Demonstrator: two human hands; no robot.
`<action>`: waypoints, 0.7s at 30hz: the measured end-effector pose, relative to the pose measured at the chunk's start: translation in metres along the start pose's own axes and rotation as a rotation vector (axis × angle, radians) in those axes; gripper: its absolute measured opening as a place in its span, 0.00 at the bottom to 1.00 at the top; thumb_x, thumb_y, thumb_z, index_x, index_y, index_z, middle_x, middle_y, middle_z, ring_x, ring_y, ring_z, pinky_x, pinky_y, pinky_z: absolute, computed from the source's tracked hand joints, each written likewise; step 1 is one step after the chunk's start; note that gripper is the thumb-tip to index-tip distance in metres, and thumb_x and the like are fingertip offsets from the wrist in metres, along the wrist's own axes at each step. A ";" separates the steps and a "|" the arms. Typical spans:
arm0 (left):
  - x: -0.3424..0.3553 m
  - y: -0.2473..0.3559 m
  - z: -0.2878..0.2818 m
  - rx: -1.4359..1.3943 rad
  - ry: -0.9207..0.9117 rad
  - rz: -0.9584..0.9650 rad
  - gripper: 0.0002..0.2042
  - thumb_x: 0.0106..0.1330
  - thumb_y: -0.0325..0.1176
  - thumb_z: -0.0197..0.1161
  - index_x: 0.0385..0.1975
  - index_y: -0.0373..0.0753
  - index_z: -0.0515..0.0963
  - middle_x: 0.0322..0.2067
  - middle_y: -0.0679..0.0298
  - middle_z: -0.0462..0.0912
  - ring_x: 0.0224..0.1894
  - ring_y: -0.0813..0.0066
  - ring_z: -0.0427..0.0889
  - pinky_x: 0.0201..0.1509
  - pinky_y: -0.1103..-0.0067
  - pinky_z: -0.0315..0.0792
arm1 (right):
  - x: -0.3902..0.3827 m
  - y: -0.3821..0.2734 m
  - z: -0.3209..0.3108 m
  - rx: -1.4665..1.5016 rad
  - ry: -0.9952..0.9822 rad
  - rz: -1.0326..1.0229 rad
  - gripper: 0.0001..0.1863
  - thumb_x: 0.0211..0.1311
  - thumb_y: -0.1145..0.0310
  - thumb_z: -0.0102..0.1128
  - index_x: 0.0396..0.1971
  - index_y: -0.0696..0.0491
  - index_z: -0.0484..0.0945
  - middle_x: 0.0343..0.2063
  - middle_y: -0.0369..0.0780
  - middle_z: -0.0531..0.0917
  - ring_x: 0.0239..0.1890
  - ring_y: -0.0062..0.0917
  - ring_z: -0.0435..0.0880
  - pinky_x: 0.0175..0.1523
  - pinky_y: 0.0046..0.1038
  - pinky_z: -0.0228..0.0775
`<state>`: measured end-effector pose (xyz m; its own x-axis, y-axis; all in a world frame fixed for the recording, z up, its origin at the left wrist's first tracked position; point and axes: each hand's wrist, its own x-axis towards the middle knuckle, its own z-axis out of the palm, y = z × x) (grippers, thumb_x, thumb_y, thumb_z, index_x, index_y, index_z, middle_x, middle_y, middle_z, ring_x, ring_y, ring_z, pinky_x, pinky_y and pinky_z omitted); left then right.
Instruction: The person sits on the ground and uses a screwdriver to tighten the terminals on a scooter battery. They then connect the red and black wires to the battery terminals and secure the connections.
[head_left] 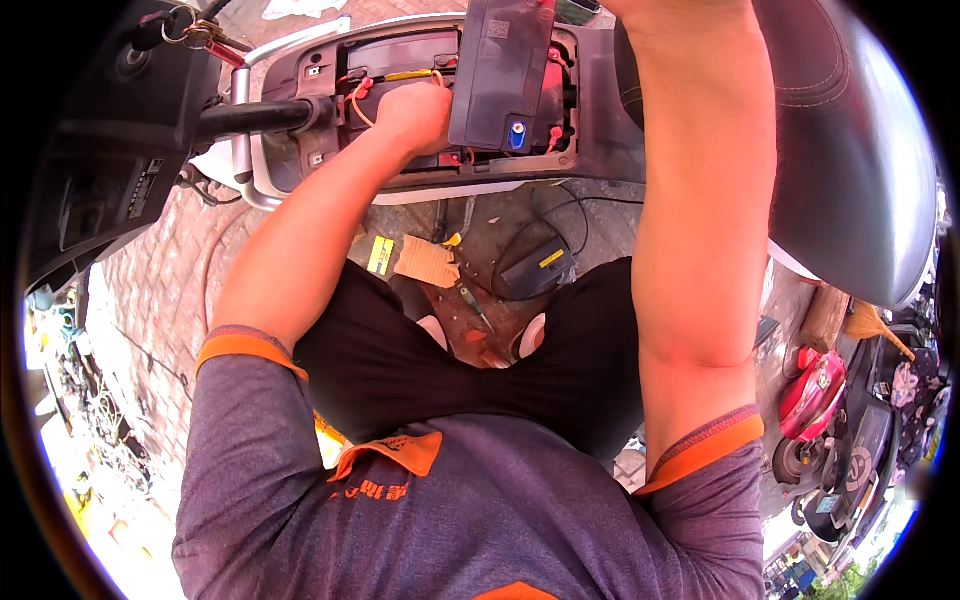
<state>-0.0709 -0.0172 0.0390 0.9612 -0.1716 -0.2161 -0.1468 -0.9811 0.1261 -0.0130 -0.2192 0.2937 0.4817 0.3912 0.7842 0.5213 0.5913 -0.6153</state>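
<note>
At the frame's centre, a screwdriver (475,305) is lying on the ground. Above, the left hand (414,117) is sitting beside the dark battery (500,70), fingers hidden, so I cannot tell its grip; the right is lying outside the top edge, unseen. The battery is showing over the open compartment (540,167), upper centre; keeping the yellow wire (405,75) unpinched seems wise.

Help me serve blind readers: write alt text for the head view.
A black battery is over a scooter's open compartment with wires, a person's left hand at its edge; the right forearm extends past the frame's top.
</note>
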 end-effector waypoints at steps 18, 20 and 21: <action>0.002 -0.004 0.042 -0.388 -0.206 0.054 0.16 0.68 0.43 0.68 0.48 0.39 0.88 0.46 0.48 0.91 0.49 0.48 0.90 0.53 0.61 0.82 | 0.001 0.009 0.018 0.081 0.211 0.252 0.12 0.67 0.62 0.62 0.25 0.51 0.84 0.22 0.30 0.77 0.21 0.14 0.68 0.27 0.24 0.55; -0.003 -0.008 0.041 -0.780 -0.265 0.001 0.14 0.70 0.38 0.69 0.52 0.40 0.86 0.43 0.59 0.89 0.42 0.65 0.85 0.45 0.67 0.81 | 0.007 0.009 0.021 0.070 0.269 0.282 0.12 0.67 0.62 0.62 0.26 0.51 0.84 0.22 0.29 0.77 0.20 0.13 0.68 0.26 0.23 0.55; -0.007 -0.009 0.042 -0.977 -0.293 -0.025 0.14 0.71 0.35 0.70 0.54 0.40 0.85 0.41 0.64 0.89 0.38 0.73 0.83 0.40 0.70 0.80 | 0.009 0.009 0.022 0.061 0.282 0.279 0.12 0.68 0.62 0.62 0.26 0.51 0.84 0.21 0.29 0.76 0.20 0.13 0.68 0.26 0.23 0.54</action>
<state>-0.0866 -0.0112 -0.0010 0.8469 -0.2956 -0.4420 0.2539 -0.5056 0.8246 -0.0192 -0.1950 0.2967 0.7780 0.3386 0.5292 0.3044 0.5337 -0.7890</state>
